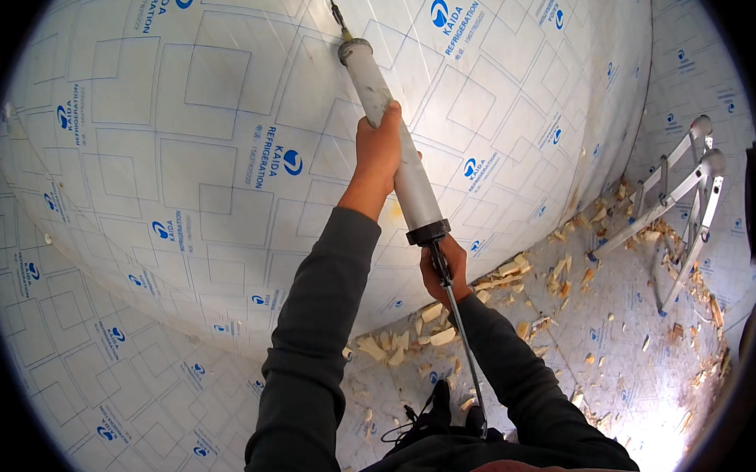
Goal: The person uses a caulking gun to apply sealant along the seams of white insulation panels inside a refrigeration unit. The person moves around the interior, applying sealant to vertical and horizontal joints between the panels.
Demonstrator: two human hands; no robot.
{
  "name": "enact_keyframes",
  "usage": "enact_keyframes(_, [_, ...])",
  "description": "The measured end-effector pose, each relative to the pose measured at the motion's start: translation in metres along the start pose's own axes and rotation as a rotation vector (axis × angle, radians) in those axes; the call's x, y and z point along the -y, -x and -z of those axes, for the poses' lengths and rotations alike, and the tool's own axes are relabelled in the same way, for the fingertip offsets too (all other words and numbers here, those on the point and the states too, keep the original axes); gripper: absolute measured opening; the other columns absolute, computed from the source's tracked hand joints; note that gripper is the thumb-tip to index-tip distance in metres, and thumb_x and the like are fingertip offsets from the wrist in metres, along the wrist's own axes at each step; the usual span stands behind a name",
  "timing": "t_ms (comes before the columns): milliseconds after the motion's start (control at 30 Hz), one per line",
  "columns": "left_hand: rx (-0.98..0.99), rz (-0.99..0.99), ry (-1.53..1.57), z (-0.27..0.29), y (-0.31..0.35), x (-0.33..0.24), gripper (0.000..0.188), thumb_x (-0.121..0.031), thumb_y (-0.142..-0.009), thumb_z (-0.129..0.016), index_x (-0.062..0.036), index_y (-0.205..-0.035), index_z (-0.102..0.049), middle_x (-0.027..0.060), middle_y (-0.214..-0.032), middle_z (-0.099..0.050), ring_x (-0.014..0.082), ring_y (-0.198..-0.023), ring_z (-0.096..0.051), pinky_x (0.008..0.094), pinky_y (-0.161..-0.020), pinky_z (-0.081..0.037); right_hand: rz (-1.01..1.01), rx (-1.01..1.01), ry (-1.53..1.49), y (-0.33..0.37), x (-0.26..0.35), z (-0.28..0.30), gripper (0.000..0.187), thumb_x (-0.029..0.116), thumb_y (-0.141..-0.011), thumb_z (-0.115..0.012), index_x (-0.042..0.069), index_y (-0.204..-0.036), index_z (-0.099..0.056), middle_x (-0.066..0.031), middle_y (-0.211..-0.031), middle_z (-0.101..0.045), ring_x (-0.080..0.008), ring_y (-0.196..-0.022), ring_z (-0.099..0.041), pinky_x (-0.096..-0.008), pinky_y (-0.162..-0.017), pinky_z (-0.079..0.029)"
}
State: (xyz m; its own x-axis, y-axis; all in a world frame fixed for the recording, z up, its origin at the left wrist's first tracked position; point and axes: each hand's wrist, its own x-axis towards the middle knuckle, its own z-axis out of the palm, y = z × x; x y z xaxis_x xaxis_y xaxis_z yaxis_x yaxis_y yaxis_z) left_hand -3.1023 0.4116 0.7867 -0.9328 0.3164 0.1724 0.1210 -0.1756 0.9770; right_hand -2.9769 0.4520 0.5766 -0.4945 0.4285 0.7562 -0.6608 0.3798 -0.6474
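A long caulking gun [416,193] with a pale grey barrel and black end caps slants up and to the left in front of me. My left hand [378,151] is closed around the middle of its barrel. Lower down, my right hand [454,271] is wrapped round the handle behind the rear cap; the trigger is mostly hidden by the fingers. A thin metal rod [468,341] runs back from the gun toward my body. The gun's nozzle [346,35] points at a dark seam [334,6] in the film-covered wall panel [217,158]; whether it touches I cannot tell.
Yellowish foam scraps [436,338] litter the floor along the wall's foot and to the right. A folding aluminium ladder [685,213] stands at the right. My dark shoes [438,407] show at the bottom, with laces beside them. Bright light falls at the lower right.
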Motion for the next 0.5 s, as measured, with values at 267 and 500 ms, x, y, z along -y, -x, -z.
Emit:
enact_keyframes(267, [-0.022,-0.005,-0.044,-0.001,0.012,0.02,0.053,-0.046,-0.099,-0.063,-0.0003,-0.121,-0.049,0.0125,-0.093,-0.058,0.0229,-0.074,-0.063,0.0423,-0.061,-0.062,-0.02,0.005,0.001,0.025,-0.022,0.004,0.025,-0.002,-0.076,-0.062,0.003,-0.1,-0.066,-0.0125,-0.085,-0.06,-0.0264,-0.07,-0.058,-0.0333,-0.064,-0.047])
enact_keyframes(500, [-0.024,-0.011,-0.041,0.003,0.014,0.035,0.054,-0.045,-0.099,-0.064,0.0001,-0.124,-0.048,0.0128,-0.095,-0.058,0.0229,-0.075,-0.064,0.0416,-0.06,-0.062,-0.069,0.02,0.013,0.028,-0.011,0.006,0.012,-0.002,-0.09,-0.056,0.002,-0.097,-0.065,-0.0111,-0.078,-0.061,-0.0204,-0.068,-0.059,-0.0339,-0.064,-0.049])
